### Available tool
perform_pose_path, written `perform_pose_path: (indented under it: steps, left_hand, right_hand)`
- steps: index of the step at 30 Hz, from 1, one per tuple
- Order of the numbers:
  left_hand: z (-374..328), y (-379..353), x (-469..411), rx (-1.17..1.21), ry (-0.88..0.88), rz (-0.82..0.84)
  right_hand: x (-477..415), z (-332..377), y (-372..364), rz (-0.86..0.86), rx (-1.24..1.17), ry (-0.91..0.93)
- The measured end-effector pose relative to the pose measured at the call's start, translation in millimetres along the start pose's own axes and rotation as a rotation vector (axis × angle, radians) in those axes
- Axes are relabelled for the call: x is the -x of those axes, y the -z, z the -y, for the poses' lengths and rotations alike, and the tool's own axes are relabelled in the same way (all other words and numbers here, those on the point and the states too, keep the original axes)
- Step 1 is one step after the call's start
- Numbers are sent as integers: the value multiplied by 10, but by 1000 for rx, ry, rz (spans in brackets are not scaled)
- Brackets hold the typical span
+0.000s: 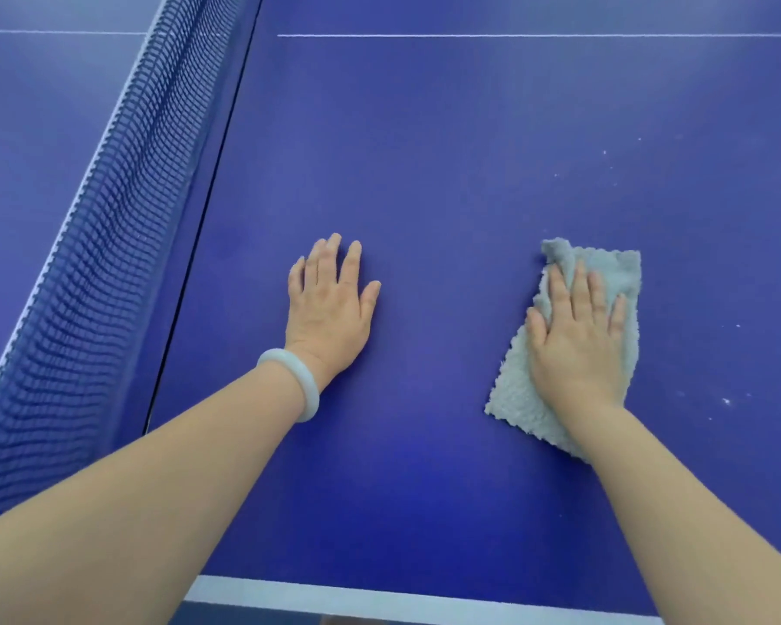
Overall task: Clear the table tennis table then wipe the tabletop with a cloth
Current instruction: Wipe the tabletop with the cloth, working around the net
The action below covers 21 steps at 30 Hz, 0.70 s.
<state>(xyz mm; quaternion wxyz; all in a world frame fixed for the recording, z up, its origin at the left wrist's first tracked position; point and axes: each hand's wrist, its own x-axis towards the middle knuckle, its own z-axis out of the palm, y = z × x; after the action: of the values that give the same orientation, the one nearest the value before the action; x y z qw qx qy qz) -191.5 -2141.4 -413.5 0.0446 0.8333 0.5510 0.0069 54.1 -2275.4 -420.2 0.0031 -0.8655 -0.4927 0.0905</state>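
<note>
A blue table tennis tabletop [470, 151] fills the view. My right hand [576, 340] presses flat on a pale grey fluffy cloth [515, 394] that lies on the table, its far corner bunched up between my fingers. My left hand [330, 304] rests palm down on the bare tabletop to the left of the cloth, fingers spread, holding nothing. A pale bangle [296, 381] sits on the left wrist. Small white specks [726, 401] dot the surface to the right of the cloth.
The dark blue net [104, 245] with a white top band runs diagonally along the left side. A white centre line [515, 36] crosses the far tabletop. The table's white near edge [334, 597] lies just below my arms.
</note>
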Motion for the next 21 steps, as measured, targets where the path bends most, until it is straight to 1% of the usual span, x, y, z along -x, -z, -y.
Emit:
perform_pose_path:
  steps: [1,2,3,5,7,10,11,12,13,14,17,18,19,21]
  left_hand:
    - [49,-15,-20,-6,51,13]
    - [73,-43,-27,-20,89,31]
    - [78,-77,-24,-37,107,39]
    - [80,-120,-11,-53,104,30]
    - [99,-128,-5,-41,107,23]
    - [120,-136,-8,-43,111,17]
    - [119,-138,-8,-40,111,18]
    - [118,-138,-12,-33,111,18]
    - [115,-136,-14,-24,110,20]
    - [111,-132,-15,-19,110,24]
    - [80,-97,-4,-15,116,40]
    - [53,-72,-12,-9,101,29]
    - [4,-45,-52,-6,60,5]
    - [-161,-15,-240,-19,-56,-64]
  right_hand:
    - [114,17,-15,-18,0,-50]
    - [293,95,-56,-44,18,-39]
    - [506,211,-96,-59,40,20]
    - [858,475,-195,-62,64,204]
    - [954,701,-264,-25,49,375]
    - [487,856,-196,28,32,589]
    - [225,826,-147,28,47,634]
    - [-46,753,-86,35,60,632]
    - [-304,631,-29,34,61,573]
    - [-522,469,27,32,48,455]
    - [-764,-19,120,-7,4,-18]
    - [-713,-97,122,-23,3,-109]
    - [-636,-108,102,-38,9,-152]
    - [-472,18,39,-60,25,-151]
